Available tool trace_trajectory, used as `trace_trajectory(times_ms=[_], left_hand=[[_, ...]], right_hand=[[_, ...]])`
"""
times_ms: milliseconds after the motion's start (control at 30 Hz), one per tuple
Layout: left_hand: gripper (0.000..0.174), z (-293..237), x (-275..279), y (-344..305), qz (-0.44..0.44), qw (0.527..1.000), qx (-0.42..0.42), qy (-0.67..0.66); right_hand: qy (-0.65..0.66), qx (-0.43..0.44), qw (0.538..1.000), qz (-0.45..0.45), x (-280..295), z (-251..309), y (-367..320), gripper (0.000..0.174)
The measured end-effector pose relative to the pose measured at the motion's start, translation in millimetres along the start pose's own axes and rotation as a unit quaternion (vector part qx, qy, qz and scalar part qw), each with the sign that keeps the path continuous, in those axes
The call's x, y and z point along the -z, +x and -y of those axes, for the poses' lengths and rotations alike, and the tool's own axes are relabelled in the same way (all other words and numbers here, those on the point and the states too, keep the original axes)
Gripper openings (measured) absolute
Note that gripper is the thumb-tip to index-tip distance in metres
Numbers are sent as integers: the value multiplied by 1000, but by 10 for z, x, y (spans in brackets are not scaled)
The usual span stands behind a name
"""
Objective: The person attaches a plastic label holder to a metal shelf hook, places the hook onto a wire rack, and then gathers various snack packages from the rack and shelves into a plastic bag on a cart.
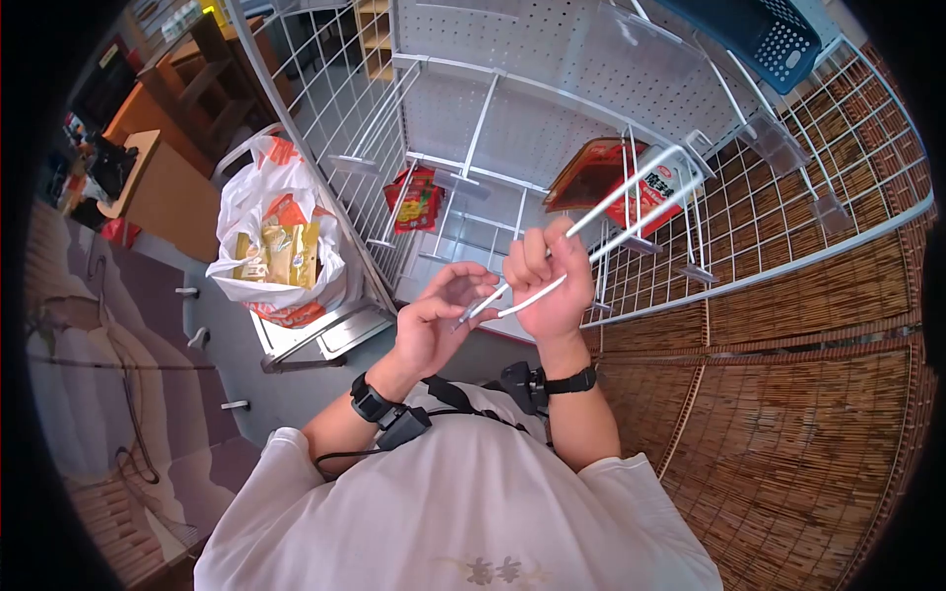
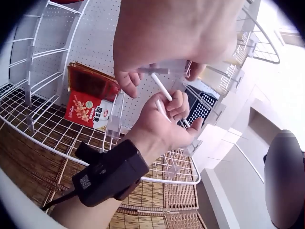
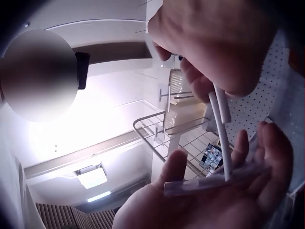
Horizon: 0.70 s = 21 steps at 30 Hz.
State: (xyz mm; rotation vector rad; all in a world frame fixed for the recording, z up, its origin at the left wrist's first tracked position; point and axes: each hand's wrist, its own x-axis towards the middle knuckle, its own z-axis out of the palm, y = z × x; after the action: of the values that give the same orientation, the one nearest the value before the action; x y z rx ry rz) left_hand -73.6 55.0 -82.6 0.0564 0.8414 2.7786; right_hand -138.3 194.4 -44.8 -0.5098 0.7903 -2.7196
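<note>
My right hand [image 1: 552,281] grips a white wire display hook [image 1: 631,187], its two long rods running up and right past the fist. At the hook's near end my left hand [image 1: 434,317] holds a clear plastic label holder [image 3: 198,185] between thumb and curled fingers. In the right wrist view a white rod meets this holder, which lies across the left fingers. Seen from the left wrist, the right hand [image 2: 159,126] has its fingers wrapped round the white rods below the left hand [image 2: 176,33]. Both hands are raised in front of the white wire rack [image 1: 473,128].
Red snack packets [image 1: 414,200] hang at the rack's left, and a red-and-white packet [image 1: 652,197] at its right. A blue perforated basket [image 1: 754,39] is high up. Left stands a white plastic bag [image 1: 296,177] with gold packets [image 1: 286,258]. Woven blinds [image 1: 778,443] line the right.
</note>
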Motion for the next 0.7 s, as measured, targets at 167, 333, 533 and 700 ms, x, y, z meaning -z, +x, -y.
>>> trace_trajectory(times_ms=[167,333,533,700], left_hand=[[43,27,-170,-19,-5,998,-30,56],[47,7,-328,-54,11,992,-39,121],[41,36,-355,-68,45,983,-42,171],[48,333,-242,-187,97,980,25,172]], right_hand=[[-75,113,989,59,-184,-56,-267,25],[-138,186,971,53,-388,-8,-470,30],[-154,224,960,70,-406,42,-515,26],[-165,313,935,19,-519,287,-399,19]])
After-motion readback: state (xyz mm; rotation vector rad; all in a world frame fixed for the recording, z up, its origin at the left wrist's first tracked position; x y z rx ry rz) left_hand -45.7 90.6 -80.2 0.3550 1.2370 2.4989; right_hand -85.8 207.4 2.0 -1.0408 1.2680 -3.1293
